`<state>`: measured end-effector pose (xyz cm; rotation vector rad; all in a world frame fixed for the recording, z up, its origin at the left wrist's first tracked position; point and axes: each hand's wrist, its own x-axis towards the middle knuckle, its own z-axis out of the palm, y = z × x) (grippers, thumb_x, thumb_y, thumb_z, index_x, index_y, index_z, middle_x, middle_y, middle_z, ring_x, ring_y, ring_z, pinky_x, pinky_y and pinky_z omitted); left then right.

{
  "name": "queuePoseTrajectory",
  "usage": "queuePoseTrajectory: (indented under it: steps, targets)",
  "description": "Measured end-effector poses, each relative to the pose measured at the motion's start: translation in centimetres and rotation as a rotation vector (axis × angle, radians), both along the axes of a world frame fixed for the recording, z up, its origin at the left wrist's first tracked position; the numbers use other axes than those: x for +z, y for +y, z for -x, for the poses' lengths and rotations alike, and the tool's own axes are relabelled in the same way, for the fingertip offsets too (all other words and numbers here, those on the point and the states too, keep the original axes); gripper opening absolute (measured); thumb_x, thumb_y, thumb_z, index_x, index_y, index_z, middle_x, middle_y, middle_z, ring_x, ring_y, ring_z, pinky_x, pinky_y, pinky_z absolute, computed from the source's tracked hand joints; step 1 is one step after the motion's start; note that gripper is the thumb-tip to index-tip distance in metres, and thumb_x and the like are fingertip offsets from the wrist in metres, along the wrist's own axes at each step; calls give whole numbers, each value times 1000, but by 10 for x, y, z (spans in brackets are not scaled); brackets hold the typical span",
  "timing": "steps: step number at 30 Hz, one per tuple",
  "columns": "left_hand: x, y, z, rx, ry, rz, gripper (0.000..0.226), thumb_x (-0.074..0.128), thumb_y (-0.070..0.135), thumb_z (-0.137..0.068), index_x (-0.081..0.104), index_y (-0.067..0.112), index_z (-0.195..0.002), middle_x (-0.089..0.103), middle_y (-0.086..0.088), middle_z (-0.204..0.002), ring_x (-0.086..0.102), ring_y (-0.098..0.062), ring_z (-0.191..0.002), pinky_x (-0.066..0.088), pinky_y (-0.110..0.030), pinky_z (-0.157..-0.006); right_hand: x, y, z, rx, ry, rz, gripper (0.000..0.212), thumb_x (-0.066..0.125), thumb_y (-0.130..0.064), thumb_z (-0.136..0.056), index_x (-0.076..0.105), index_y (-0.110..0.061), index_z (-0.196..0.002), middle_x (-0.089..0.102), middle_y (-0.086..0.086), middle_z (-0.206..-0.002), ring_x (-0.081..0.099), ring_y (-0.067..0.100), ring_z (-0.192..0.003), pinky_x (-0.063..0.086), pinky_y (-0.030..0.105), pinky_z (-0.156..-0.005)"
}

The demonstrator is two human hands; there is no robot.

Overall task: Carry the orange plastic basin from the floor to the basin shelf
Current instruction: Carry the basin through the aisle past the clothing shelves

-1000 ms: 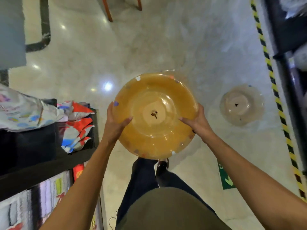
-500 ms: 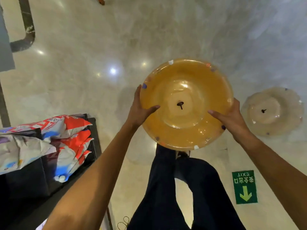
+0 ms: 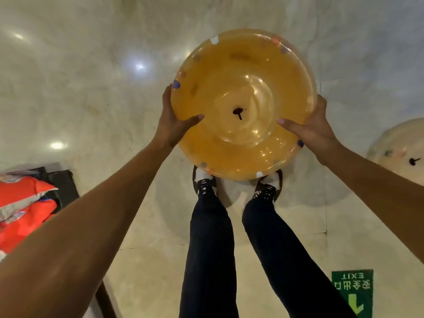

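Now both hands clasp the orange basin [image 3: 243, 104]; left grip [image 3: 174, 125] and right grip [image 3: 314, 131] closed on its rim.

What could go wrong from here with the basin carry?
1. The orange basin is held only at its rim by the left hand and right hand, thumbs inside; smooth plastic could slip.
2. It hides the floor ahead of the feet, so the pale basin on the floor at right is a possible trip hazard.

Glossy pale marble floor [image 3: 80, 88] under me. On it: pale translucent plastic basin [image 3: 400, 148] far right, green exit sticker [image 3: 352, 292] near right, my black-and-white sneakers [image 3: 205, 183] centre.
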<state>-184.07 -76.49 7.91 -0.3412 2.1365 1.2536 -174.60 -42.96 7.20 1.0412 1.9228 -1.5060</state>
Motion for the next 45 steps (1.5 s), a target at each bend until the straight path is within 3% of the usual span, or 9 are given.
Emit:
queuePoseTrajectory:
  steps: [6,13,18,22,28,35,38,42,45]
  targets:
    - [-55,-4,-7,12,-58,32,108,86,44,-83,16,31,-165,40,1,-161,50,-30,-140,52,-60,-108,-63,-7,2,47,-43,14,106,87,-54,-77,21,-35,-158,45,-1,-149,55,30,-131,53,34,-65]
    - [-95,-18,-6,62,-56,34,102,87,37,-87,20,37,-164,45,7,-157,55,-22,-136,57,-54,-104,-103,-17,-12,-23,61,19,105,90,-47,-77,20,-49,-156,44,-11,-150,50,20,-136,57,54,-101]
    - [-104,-22,-11,86,-27,10,100,88,39,-85,25,39,-163,46,9,-158,56,-21,-137,58,-55,-103,-110,-17,-15,-13,137,31,109,92,-44,-76,21,-40,-159,44,-11,-150,49,16,-138,54,52,-107]
    - [-77,-11,-8,48,-21,-7,97,86,36,-88,25,37,-164,46,9,-158,56,-17,-135,60,-39,-97,-80,-10,-14,-55,142,14,113,92,-51,-70,25,-31,-159,47,-6,-149,51,20,-138,52,53,-109]
    - [55,18,4,-83,-6,-22,101,86,41,-86,23,39,-164,39,8,-163,49,-25,-143,53,-51,-107,53,16,-30,-157,120,41,107,92,-50,-71,28,-37,-156,51,-11,-145,54,18,-135,53,52,-108]
    - [304,94,10,-264,-27,-10,103,86,58,-79,22,52,-160,40,6,-164,49,-34,-142,49,-68,-107,305,62,-81,-335,151,14,100,92,-34,-79,29,-35,-157,53,-22,-133,55,-3,-121,53,36,-102]
    - [395,138,6,-376,-24,-82,104,84,64,-72,24,56,-157,40,12,-161,50,-33,-140,51,-67,-104,394,88,-120,-425,172,-19,98,92,-43,-75,31,-44,-152,51,-18,-140,56,7,-127,52,46,-107]
    - [473,215,-7,-551,44,-153,101,84,60,-75,26,52,-157,40,18,-158,52,-29,-137,55,-63,-101,468,123,-173,-579,216,-43,102,93,-59,-65,30,-57,-145,48,-14,-148,53,14,-136,48,49,-114]
    - [491,273,-23,-644,44,-158,98,86,51,-81,25,51,-157,41,16,-154,52,-27,-133,55,-62,-102,485,147,-208,-703,196,-98,106,92,-50,-71,26,-47,-154,42,-12,-154,45,15,-140,42,48,-119]
